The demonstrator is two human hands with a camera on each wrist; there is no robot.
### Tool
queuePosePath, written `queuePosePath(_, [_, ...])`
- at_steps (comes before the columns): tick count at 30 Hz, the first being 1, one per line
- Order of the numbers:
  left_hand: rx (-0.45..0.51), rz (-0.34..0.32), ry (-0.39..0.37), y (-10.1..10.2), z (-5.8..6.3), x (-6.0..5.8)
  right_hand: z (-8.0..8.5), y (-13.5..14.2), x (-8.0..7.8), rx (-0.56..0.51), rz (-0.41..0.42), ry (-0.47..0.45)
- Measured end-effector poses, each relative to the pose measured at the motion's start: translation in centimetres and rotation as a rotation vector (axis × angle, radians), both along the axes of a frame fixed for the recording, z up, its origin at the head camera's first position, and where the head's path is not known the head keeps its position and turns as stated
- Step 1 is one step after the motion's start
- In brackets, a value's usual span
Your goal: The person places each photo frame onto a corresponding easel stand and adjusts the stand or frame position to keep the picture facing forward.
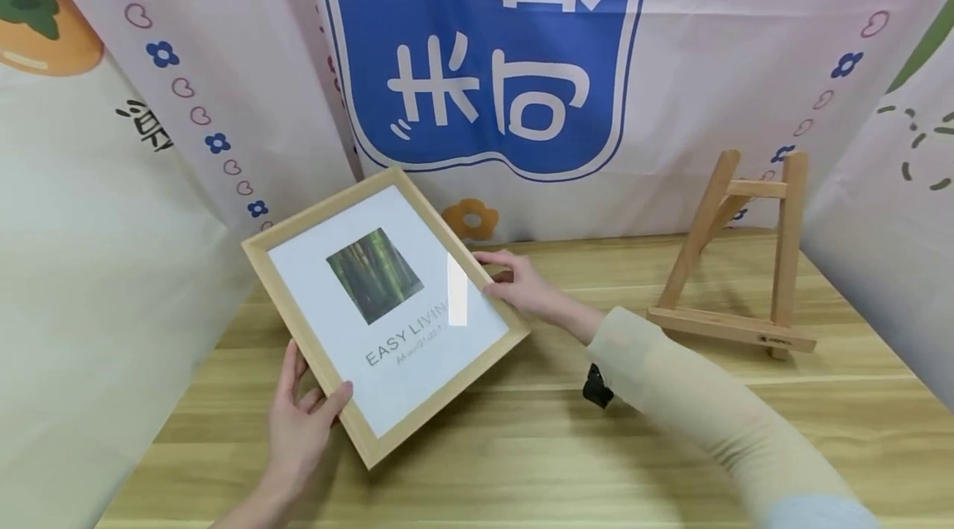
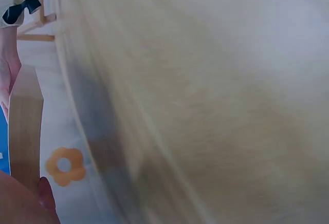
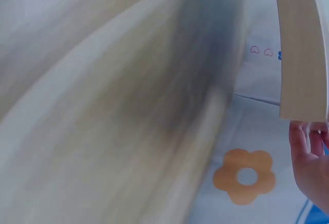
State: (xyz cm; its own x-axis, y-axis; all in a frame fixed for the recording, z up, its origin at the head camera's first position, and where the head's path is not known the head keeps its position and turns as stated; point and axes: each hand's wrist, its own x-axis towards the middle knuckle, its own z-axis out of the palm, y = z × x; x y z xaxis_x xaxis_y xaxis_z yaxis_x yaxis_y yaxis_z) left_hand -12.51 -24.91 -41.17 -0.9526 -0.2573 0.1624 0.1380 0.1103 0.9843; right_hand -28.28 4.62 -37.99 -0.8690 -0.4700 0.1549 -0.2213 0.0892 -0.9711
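Observation:
A light wooden picture frame (image 1: 447, 392) is held between both hands, turned askew and seemingly raised off the table. Behind its glazing lie a white sheet with a small forest picture (image 1: 375, 275) and the words "EASY LIVING". My left hand (image 1: 301, 421) grips the lower left side, thumb on the front edge and fingers going behind. At the opposite side, my right hand (image 1: 522, 282) holds the edge, with some fingertips hidden behind the frame. The left wrist view shows the wooden side of the frame (image 2: 26, 126) with part of the left hand (image 2: 18, 201) against it.
A small wooden easel (image 1: 715, 318) stands at the table's right rear. The wood-grain table (image 1: 522, 454) meets a printed cloth backdrop (image 1: 701, 98) with a blue sign shape and flowers. A black object (image 1: 596, 387) shows beneath the right sleeve.

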Motion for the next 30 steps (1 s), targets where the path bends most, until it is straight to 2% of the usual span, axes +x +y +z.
queuePosePath(4, [-0.043, 0.01, 0.059, 1.3, 1.7, -0.3, 1.3, 1.3, 0.5, -0.036, -0.028, 0.096])
queuePosePath(7, [-0.082, 0.021, 0.065, 2.7, 3.3, -0.5, 2.7, 2.5, 1.4, -0.064, -0.05, 0.169])
queuePosePath(12, [-0.09, 0.014, 0.123, 4.4, 4.3, -1.4, 4.7, 4.6, 3.0, -0.085, -0.089, 0.254])
queuePosePath(15, [-0.094, 0.0, 0.175, 5.3, 4.5, -2.0, 4.8, 6.0, 2.9, -0.076, -0.107, 0.306])
queuePosePath(20, [-0.098, -0.06, 0.24, 6.7, 5.2, -2.6, 4.4, 8.4, 3.0, -0.082, -0.149, 0.35])
queuePosePath(25, [-0.113, -0.134, 0.302, 8.3, 6.9, -3.1, 4.5, 10.1, 3.9, -0.132, -0.199, 0.333])
queuePosePath(30, [-0.134, -0.264, 0.286, 10.1, 8.0, -4.0, 3.8, 12.4, 5.5, -0.135, -0.287, 0.364])
